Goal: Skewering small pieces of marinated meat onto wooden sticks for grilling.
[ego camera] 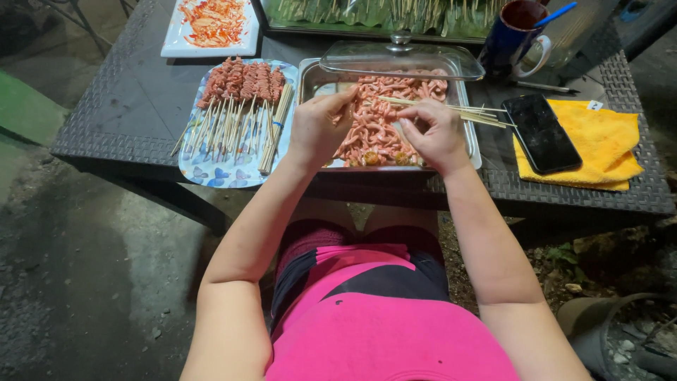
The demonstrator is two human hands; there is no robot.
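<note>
A steel tray [308,77] on the dark woven table holds a heap of pink raw meat strips [377,130]. My left hand [319,127] hovers over the tray's left side, fingers pinching at a piece of meat. My right hand [437,130] is over the tray's right side and grips a thin bamboo skewer [423,104] that points left toward my left hand. To the left, a flowered plate [211,173] carries several finished meat skewers [240,95].
A glass lid [402,60] leans on the tray's far edge. Loose skewers [486,116] lie on the tray's right rim. A black phone [541,134] rests on a yellow cloth [610,144]. A blue mug [511,39] and a white plate [211,25] stand farther back.
</note>
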